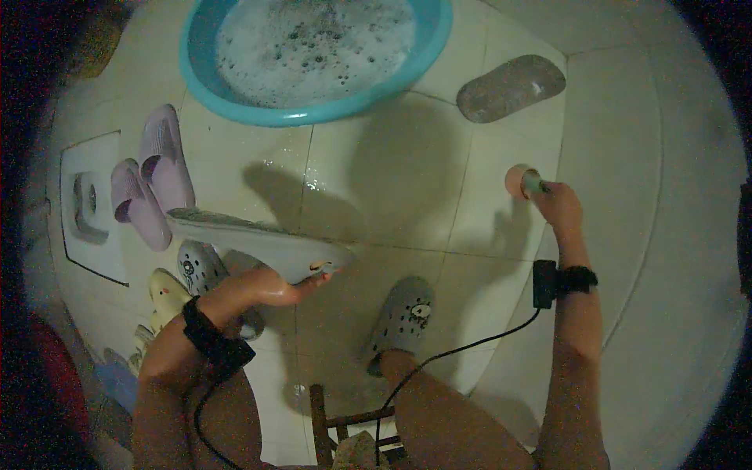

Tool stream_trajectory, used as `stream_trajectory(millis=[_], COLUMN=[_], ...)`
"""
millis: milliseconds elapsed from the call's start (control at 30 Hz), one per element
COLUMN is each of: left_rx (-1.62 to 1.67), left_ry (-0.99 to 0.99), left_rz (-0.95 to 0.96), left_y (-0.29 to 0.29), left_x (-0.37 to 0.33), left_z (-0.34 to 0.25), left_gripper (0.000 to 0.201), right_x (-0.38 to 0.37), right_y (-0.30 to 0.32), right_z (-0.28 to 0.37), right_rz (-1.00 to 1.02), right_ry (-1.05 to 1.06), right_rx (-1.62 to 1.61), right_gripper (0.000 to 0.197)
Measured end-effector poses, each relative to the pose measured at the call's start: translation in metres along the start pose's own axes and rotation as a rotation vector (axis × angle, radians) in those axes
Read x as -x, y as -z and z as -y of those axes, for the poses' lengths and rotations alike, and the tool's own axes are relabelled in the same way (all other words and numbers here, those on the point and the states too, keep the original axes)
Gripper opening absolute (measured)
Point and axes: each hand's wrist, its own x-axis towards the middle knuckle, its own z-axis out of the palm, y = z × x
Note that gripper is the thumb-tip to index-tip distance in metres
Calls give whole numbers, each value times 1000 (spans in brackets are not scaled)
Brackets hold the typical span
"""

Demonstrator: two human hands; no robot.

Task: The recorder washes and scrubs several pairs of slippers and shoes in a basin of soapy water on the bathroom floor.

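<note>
While your left hand grips its right end, pale shoe-like item: left of centre, above the floor.
Right hand: fingers curled round a brush-like tool, to the right.
Turquoise basin: sudsy, far side.
Lilac slippers: far left.

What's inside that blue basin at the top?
White, dark-flecked suds spread across the blue basin. Anything beneath them is covered, and the basin's far edge is out of frame.

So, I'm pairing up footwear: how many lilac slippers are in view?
2: one lilac slipper below-left of the blue basin, the other slipper beside it, further left.
</note>
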Motion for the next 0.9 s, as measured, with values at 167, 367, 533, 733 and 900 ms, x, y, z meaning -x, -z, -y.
stream_trajectory(millis=[167,367,533,733,900], left_rx=[129,46,7,-157,79], left_ry=[-19,-11,-60,-623,-225], left_rz=[94,93,139,-220,-58], left_y=[1,-1,1,-9,14], left_x=[-4,-3,-15,-27,-19], left_z=[1,5,1,22,-24], left_gripper=[32,31,31,34,38], right_x=[-15,29,102,121,147], right_y=[-9,25,35,-11,44], right_z=[13,2,-6,45,163], right_rz=[7,21,68,474,120], right_ry=[-115,-51,-145,162,889], right_rx=[99,-225,-1189,-1560,-593], right_gripper=[36,41,54,62,58])
